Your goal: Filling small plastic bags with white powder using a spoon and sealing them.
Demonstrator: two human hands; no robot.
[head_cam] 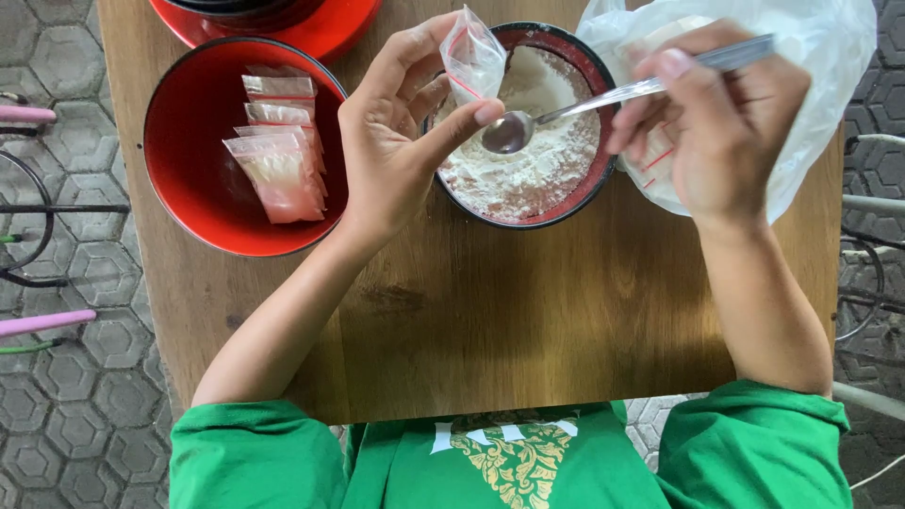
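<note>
The left hand pinches a small bag over the flour bowl; the right hand grips a spoon.

A small clear zip bag — red-lined, pinched upright over the dark bowl of white powder — with a metal spoon, its scoop empty, just beside it.

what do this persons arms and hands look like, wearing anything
Both arms are bare from the short green sleeves down to the left hand and right hand. No gloves, rings, watch or bracelets show. The green shirt has a gold and white print.
</note>
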